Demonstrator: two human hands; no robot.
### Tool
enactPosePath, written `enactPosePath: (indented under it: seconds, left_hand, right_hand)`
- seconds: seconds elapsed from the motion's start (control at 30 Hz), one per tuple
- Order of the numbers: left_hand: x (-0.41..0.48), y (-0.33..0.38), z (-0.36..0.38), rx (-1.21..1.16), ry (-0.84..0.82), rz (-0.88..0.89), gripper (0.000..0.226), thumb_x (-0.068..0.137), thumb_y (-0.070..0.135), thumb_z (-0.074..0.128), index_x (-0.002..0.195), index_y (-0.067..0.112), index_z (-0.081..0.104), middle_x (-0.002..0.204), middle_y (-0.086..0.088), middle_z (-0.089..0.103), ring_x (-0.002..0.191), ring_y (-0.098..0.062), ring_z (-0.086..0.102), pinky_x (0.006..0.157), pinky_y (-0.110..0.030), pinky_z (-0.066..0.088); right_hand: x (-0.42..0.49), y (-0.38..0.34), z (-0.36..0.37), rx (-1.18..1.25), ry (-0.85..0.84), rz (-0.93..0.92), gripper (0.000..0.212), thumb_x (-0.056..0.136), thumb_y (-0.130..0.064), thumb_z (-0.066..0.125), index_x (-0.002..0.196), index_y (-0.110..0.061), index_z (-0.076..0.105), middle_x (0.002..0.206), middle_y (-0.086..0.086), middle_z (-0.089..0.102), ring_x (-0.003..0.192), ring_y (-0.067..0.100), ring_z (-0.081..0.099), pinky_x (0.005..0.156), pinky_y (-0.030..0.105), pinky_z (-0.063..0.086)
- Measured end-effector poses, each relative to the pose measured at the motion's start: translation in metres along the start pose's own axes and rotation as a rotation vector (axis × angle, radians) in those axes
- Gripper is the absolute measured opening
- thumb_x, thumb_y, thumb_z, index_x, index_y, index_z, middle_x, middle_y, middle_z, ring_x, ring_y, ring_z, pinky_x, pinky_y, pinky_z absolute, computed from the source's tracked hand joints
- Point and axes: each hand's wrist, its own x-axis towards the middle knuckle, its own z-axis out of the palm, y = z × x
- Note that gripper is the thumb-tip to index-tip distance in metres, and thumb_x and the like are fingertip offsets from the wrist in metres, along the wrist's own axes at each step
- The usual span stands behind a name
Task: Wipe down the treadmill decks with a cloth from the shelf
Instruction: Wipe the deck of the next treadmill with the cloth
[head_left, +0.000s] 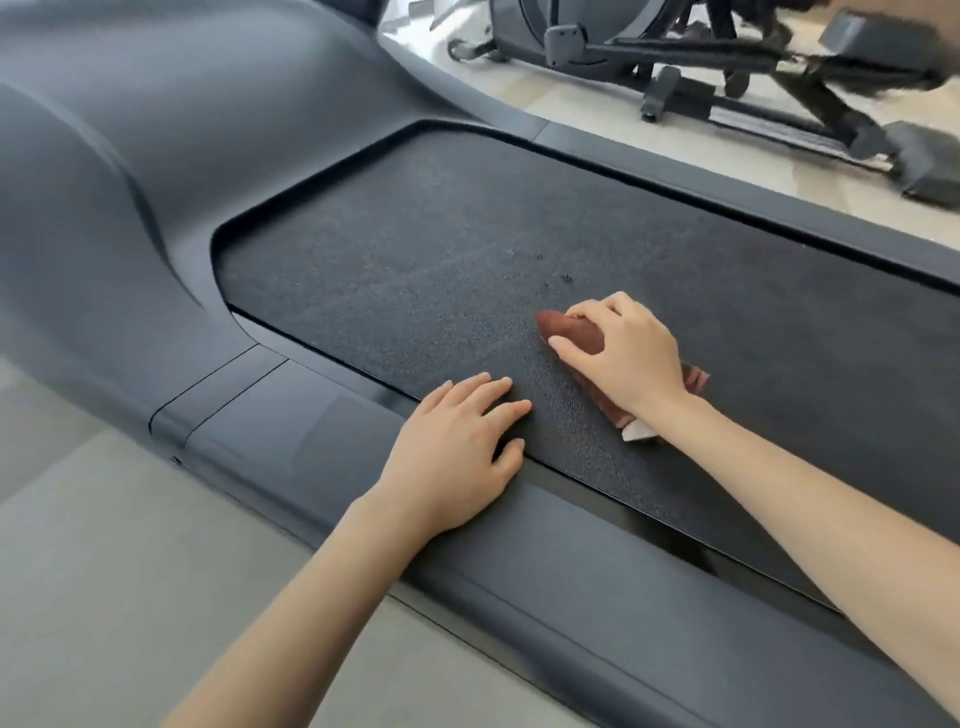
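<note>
The treadmill's black textured belt (441, 249) runs diagonally across the view, framed by dark grey side rails. My right hand (623, 353) presses a folded reddish-brown cloth (584, 338) flat on the belt near its near edge; a white corner of the cloth (638, 431) sticks out under my wrist. My left hand (457, 457) lies flat with fingers spread, palm on the near side rail (291, 415) and fingertips on the belt, holding nothing. A few small dark specks (566, 279) sit on the belt just beyond the cloth.
The treadmill's grey motor cover (156, 156) rises at the left. Beyond the far rail (727, 192), an elliptical machine (701, 67) stands on pale floor. Grey floor (104, 571) lies on my near side.
</note>
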Motion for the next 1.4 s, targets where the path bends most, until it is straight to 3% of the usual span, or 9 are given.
enactPosePath:
  seconds: [0.17, 0.27, 0.63, 0.83, 1.0, 1.13, 1.27, 1.4]
  left_hand:
    - [-0.006, -0.040, -0.013, 0.008, 0.041, -0.083, 0.044, 0.095, 0.043, 0.036, 0.139, 0.038, 0.037, 0.152, 0.013, 0.027, 0.141, -0.008, 0.016, 0.116, -0.030, 0.012]
    - [-0.005, -0.070, -0.024, 0.025, 0.046, -0.141, 0.044, 0.096, 0.041, 0.038, 0.139, 0.038, 0.037, 0.151, 0.013, 0.027, 0.141, -0.008, 0.016, 0.116, -0.029, 0.013]
    - [-0.013, -0.140, -0.051, 0.084, 0.126, -0.349, 0.039, 0.096, 0.030, 0.045, 0.135, 0.030, 0.048, 0.147, 0.003, 0.039, 0.138, -0.018, 0.029, 0.114, -0.033, 0.019]
    - [-0.020, -0.151, -0.056, 0.107, 0.080, -0.359, 0.040, 0.098, 0.036, 0.039, 0.137, 0.035, 0.043, 0.149, 0.006, 0.034, 0.139, -0.015, 0.025, 0.116, -0.032, 0.014]
    - [-0.034, -0.160, -0.058, 0.171, 0.086, -0.408, 0.052, 0.091, 0.051, 0.019, 0.138, 0.041, 0.038, 0.150, 0.012, 0.032, 0.141, -0.009, 0.018, 0.116, -0.031, 0.006]
    - [-0.030, -0.160, -0.055, 0.193, 0.095, -0.413, 0.042, 0.097, 0.044, 0.030, 0.139, 0.043, 0.035, 0.151, 0.014, 0.028, 0.141, -0.006, 0.015, 0.114, -0.027, 0.001]
    - [-0.031, -0.157, -0.058, 0.193, 0.090, -0.419, 0.042, 0.097, 0.044, 0.031, 0.139, 0.044, 0.035, 0.151, 0.014, 0.027, 0.141, -0.005, 0.014, 0.114, -0.025, -0.001]
    - [-0.034, -0.155, -0.060, 0.198, 0.049, -0.417, 0.043, 0.098, 0.043, 0.029, 0.141, 0.043, 0.030, 0.153, 0.014, 0.023, 0.142, -0.005, 0.010, 0.115, -0.026, -0.003]
  right_hand:
    - [-0.067, -0.013, -0.024, 0.115, -0.049, -0.271, 0.034, 0.076, -0.053, 0.060, 0.097, -0.028, 0.067, 0.094, -0.008, 0.057, 0.085, 0.015, 0.056, 0.074, 0.025, 0.043]
    - [-0.082, -0.018, -0.028, 0.149, -0.087, -0.363, 0.036, 0.075, -0.053, 0.058, 0.096, -0.026, 0.069, 0.094, -0.007, 0.057, 0.082, 0.015, 0.057, 0.071, 0.031, 0.050]
    - [0.053, -0.086, 0.044, 0.208, -0.103, -0.426, 0.031, 0.076, -0.053, 0.064, 0.099, -0.032, 0.065, 0.096, -0.006, 0.053, 0.097, 0.013, 0.052, 0.072, 0.033, 0.049]
    - [0.070, -0.109, 0.053, 0.193, -0.123, -0.407, 0.031, 0.077, -0.052, 0.061, 0.101, -0.033, 0.064, 0.098, -0.006, 0.050, 0.100, 0.013, 0.049, 0.075, 0.029, 0.044]
    - [0.009, -0.101, 0.030, 0.314, -0.186, -0.707, 0.029, 0.069, -0.048, 0.058, 0.092, -0.032, 0.065, 0.092, -0.009, 0.052, 0.082, 0.011, 0.048, 0.067, 0.024, 0.045]
    - [0.022, -0.122, 0.035, 0.348, -0.246, -0.641, 0.025, 0.071, -0.046, 0.064, 0.092, -0.033, 0.066, 0.093, -0.009, 0.050, 0.089, 0.012, 0.051, 0.071, 0.030, 0.049]
    - [0.047, -0.157, 0.052, 0.258, -0.254, -0.619, 0.028, 0.075, -0.048, 0.064, 0.100, -0.035, 0.065, 0.099, -0.008, 0.048, 0.100, 0.012, 0.047, 0.075, 0.028, 0.044]
    - [0.031, -0.134, 0.037, 0.290, -0.227, -0.652, 0.028, 0.071, -0.042, 0.066, 0.096, -0.030, 0.066, 0.095, -0.004, 0.051, 0.091, 0.014, 0.050, 0.070, 0.028, 0.045]
